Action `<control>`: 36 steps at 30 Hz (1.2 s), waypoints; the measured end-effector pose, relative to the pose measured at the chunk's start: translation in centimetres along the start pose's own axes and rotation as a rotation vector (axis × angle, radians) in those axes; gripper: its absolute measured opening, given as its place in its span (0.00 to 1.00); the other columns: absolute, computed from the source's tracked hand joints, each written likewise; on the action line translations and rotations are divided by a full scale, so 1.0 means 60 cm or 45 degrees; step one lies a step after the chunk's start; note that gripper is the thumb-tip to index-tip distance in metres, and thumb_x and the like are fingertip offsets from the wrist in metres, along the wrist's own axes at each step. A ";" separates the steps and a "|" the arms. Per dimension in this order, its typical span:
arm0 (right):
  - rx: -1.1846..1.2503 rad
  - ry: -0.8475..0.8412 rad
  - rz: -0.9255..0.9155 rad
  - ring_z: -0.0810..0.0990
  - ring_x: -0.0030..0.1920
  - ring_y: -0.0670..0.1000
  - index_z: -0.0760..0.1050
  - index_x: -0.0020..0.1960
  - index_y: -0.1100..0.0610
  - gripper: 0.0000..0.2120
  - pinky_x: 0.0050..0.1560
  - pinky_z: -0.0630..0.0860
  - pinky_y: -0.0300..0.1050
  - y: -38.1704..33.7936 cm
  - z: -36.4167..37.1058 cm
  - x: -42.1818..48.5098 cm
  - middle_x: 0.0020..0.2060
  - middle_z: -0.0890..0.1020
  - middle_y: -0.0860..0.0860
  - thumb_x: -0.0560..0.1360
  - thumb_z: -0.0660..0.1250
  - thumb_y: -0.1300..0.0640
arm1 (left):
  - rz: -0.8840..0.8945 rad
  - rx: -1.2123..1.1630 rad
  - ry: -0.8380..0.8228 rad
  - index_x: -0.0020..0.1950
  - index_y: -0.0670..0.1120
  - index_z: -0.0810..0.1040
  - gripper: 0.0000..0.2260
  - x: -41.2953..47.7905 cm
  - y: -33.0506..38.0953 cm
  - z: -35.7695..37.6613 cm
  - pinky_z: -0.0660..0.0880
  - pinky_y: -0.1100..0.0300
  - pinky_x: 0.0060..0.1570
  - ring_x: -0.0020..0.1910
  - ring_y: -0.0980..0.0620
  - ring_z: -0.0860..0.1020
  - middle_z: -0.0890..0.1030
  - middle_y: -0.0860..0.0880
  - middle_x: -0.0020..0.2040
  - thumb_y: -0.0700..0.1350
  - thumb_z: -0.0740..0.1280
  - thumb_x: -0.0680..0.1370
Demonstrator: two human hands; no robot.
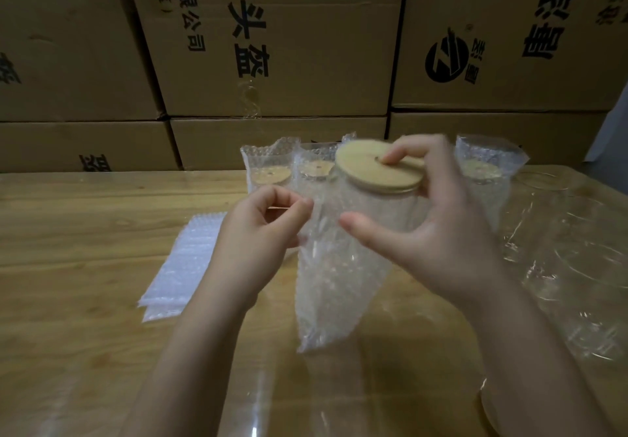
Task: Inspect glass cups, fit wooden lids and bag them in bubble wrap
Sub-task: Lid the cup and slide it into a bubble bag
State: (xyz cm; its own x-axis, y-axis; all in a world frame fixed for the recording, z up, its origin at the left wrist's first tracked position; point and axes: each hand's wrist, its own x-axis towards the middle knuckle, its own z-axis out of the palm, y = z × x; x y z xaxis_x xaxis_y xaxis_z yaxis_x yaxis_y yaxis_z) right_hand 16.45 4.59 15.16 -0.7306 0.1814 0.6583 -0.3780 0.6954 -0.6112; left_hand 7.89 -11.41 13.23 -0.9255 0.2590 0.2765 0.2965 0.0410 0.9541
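Right hand [441, 219] grips lidded cup [373, 202], seemingly upright, lid up; left hand [258, 232] pinches bag [339, 283].

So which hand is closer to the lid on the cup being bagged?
Right. The right hand touches the wooden lid, a fingertip on top of it. The left hand is lower and to its left, pinching the edge of the bubble wrap bag.

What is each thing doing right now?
glass cup: held by right hand, lower part in bubble bag.
wooden lid: on the glass cup, fingertip on top.
bubble bag: mouth open, edge pinched by left hand.
bagged cups: upright, lidded.
spare bags: flat, stacked.
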 end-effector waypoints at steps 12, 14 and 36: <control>-0.366 -0.428 0.180 0.57 0.48 0.26 0.59 0.47 0.37 0.23 0.65 0.63 0.52 0.055 0.077 -0.006 0.50 0.66 0.35 0.60 0.67 0.32 | 0.030 0.259 0.127 0.39 0.48 0.80 0.06 0.015 -0.027 -0.006 0.80 0.43 0.45 0.35 0.54 0.79 0.82 0.51 0.36 0.45 0.69 0.76; -0.401 -0.477 0.207 0.59 0.48 0.34 0.60 0.48 0.37 0.23 0.70 0.58 0.54 0.057 0.083 -0.007 0.51 0.67 0.36 0.60 0.66 0.31 | 0.037 0.283 0.131 0.38 0.49 0.79 0.07 0.014 -0.028 -0.003 0.80 0.43 0.45 0.35 0.54 0.80 0.82 0.51 0.36 0.45 0.69 0.76; -0.260 -0.424 0.338 0.66 0.67 0.44 0.75 0.56 0.40 0.15 0.70 0.62 0.58 0.080 0.040 0.007 0.65 0.67 0.40 0.76 0.57 0.38 | 0.526 1.347 -0.593 0.46 0.57 0.78 0.08 -0.026 0.024 -0.023 0.76 0.58 0.42 0.42 0.61 0.76 0.75 0.61 0.43 0.59 0.65 0.74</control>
State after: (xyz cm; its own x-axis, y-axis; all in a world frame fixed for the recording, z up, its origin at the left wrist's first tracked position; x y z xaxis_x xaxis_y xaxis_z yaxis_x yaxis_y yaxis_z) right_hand 12.95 6.34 11.46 -0.9421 0.1618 0.2936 -0.0581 0.7838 -0.6183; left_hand 9.41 -13.10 14.31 -0.6079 0.7497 0.2617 0.7939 0.5804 0.1814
